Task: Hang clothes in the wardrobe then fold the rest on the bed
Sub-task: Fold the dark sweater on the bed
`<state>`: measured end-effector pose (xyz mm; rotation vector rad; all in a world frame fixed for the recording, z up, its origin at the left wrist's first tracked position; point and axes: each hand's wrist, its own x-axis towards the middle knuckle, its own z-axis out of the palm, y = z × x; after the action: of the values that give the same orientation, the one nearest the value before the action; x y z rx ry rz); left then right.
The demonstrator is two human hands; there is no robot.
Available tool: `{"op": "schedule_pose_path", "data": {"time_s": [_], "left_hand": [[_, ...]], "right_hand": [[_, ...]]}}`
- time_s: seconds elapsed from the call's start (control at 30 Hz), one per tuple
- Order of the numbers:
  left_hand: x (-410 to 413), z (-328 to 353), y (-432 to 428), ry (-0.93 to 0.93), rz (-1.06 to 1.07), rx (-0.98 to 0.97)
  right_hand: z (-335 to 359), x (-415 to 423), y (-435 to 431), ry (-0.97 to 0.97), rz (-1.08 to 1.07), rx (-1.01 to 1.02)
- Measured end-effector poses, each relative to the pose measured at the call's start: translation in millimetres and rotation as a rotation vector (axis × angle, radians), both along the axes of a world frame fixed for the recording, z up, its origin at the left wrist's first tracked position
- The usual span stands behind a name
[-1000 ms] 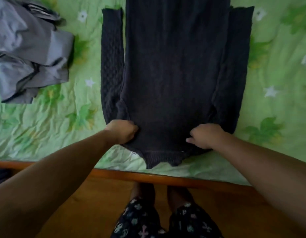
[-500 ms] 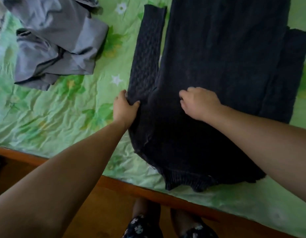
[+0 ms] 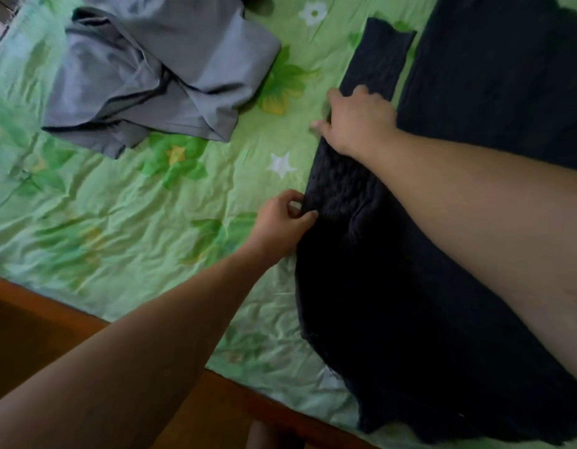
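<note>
A dark knitted sweater [image 3: 475,92] lies spread flat on the green flowered bed sheet [image 3: 119,222], filling the right side of the view. Its left sleeve [image 3: 378,56] runs alongside the body. My left hand [image 3: 280,222] pinches the sleeve's outer edge near the armpit. My right hand [image 3: 355,121] reaches across and grips the same sleeve further up, fingers curled over its outer edge. My right forearm hides part of the sweater's body.
A crumpled grey garment [image 3: 151,76] lies on the sheet at the upper left. The bed's wooden frame edge [image 3: 38,312] runs diagonally along the bottom, with brown floor below it.
My view has shifted left. My left hand slid up the sleeve's edge, and my right hand left the sweater's body and crossed over onto the left sleeve.
</note>
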<state>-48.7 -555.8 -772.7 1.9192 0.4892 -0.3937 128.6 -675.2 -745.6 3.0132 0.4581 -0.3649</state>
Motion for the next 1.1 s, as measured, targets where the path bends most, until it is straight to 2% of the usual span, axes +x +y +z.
{"op": "schedule_pose_path", "data": {"time_s": [0.1, 0.27, 0.37, 0.53, 0.6, 0.67, 0.73, 0.8, 0.87, 0.93, 1.0, 1.07, 1.1], "left_hand": [[-0.4, 2.1, 0.9, -0.037, -0.058, -0.006], [0.1, 20.8, -10.6, -0.025, -0.065, -0.158], [1.1, 40.0, -30.6, -0.076, -0.096, -0.18], [-1.0, 74.9, -87.6, -0.342, -0.344, 0.047], [-2.2, 79.9, -116.2, -0.374, -0.496, 0.109], [-4.0, 76.4, -142.9, -0.304, -0.699, 0.258], [-4.2, 65.3, -159.3, -0.235, -0.833, 0.45], [1.7, 56.7, -162.2, -0.264, -0.799, 0.542], [13.8, 48.4, -158.3, -0.376, -0.727, 0.591], [28.6, 38.3, -151.3, -0.442, -0.716, 0.65], [41.3, 32.4, -146.4, -0.346, -0.722, 0.586], [49.8, 29.6, -141.0, -0.172, -0.708, 0.454], [52.3, 28.1, -136.5, -0.108, -0.718, 0.422]], "right_hand": [[0.7, 10.5, 3.1, 0.014, -0.009, -0.086], [19.2, 16.9, -5.1, 0.075, 0.055, -0.024], [47.6, 14.8, -27.9, 0.028, -0.056, 0.198], [93.9, 0.8, -98.8, -0.135, -0.184, 0.629], [98.0, -12.3, -138.0, -0.166, -0.275, 0.711], [87.9, -26.1, -178.4, -0.134, -0.352, 0.667], [65.6, -36.3, -213.0, 0.067, -0.412, 0.527], [39.9, -42.0, -235.2, 0.335, -0.439, 0.363], [19.9, -43.5, -244.7, 0.43, -0.421, 0.273], [6.7, -41.3, -246.8, 0.253, -0.379, 0.242], [-0.8, -36.1, -247.8, 0.032, -0.242, 0.257], [-0.3, -27.4, -245.5, 0.003, -0.123, 0.358], [2.1, -21.9, -242.5, 0.022, -0.142, 0.439]]}}
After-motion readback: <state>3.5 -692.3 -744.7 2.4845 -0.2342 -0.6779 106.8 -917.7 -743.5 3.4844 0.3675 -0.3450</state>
